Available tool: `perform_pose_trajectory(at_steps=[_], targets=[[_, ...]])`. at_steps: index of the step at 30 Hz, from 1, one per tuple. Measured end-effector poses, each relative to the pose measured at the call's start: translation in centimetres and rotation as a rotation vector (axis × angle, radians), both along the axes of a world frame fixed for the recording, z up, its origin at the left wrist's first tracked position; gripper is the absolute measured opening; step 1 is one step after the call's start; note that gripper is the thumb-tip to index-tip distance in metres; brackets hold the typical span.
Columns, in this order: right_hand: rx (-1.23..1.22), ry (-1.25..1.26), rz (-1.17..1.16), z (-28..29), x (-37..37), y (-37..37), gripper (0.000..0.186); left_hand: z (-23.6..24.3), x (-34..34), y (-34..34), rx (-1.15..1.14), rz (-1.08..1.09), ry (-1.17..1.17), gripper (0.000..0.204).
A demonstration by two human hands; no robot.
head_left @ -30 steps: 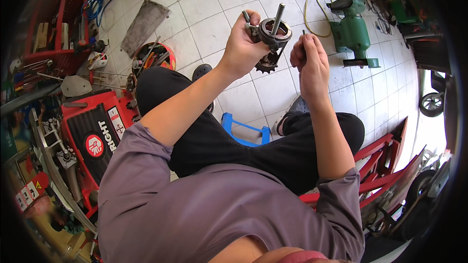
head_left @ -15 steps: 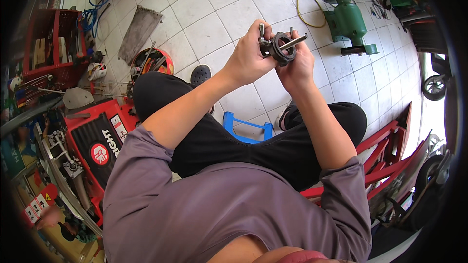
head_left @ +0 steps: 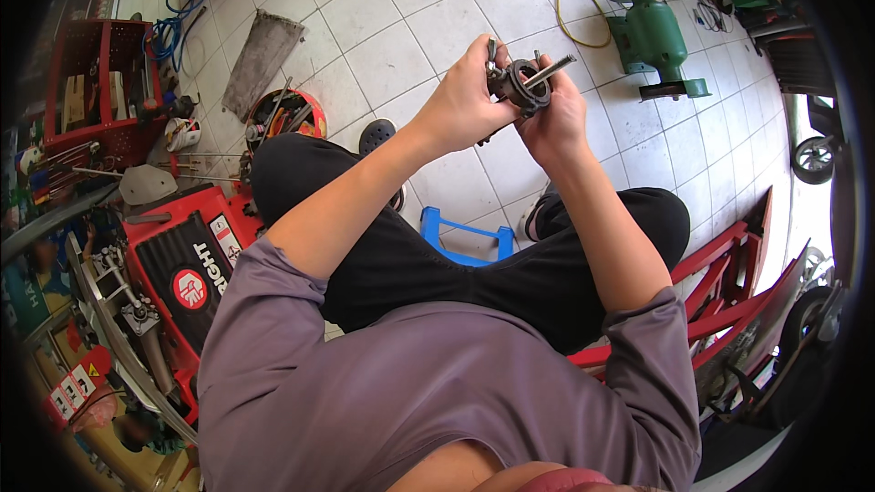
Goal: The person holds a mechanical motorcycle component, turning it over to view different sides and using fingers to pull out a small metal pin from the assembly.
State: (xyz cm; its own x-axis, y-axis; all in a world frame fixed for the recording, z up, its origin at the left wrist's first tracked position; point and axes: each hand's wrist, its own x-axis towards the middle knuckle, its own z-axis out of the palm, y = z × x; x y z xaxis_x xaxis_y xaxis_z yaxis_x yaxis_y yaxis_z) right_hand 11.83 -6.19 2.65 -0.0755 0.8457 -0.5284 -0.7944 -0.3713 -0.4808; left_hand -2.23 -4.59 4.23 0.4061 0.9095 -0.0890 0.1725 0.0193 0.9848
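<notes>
In front of me, above the tiled floor [head_left: 456,14], I hold a dark ring-shaped metal tool [head_left: 521,87] with a round opening and several short metal rods standing out from it. My left hand [head_left: 467,100] is closed on its left side, the thumb lying along the lower part and the fingers behind. On the right side, my right hand [head_left: 558,118] grips the ring from below and behind. A bright straight rod [head_left: 553,70] points up and right past my right fingers. Part of the tool is hidden by both hands.
A green bench grinder [head_left: 652,36] lies on the floor at far right, near a yellow cable [head_left: 567,23]. At left are a red tub of tools [head_left: 314,114], a red rack [head_left: 91,132] and a red-and-black case [head_left: 187,269]. A blue stool [head_left: 465,230] shows between my legs.
The ring tool has turned and tilted slightly in my hands, and a dark end now shows below my left hand. Both hands keep hold of it in nearly the same place.
</notes>
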Motion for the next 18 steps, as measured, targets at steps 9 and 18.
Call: perform_pose_trajectory(at_steps=[9,18], targets=[[-0.056,0.082,0.149,-1.8,0.0,0.4,0.026,1.1,-0.3,-0.3,-0.038,-0.045,0.035,0.036],[0.141,-0.365,0.041,-3.0,3.2,3.9,0.024,-2.8,-2.0,1.2,-0.096,0.046,-0.045,0.037]])
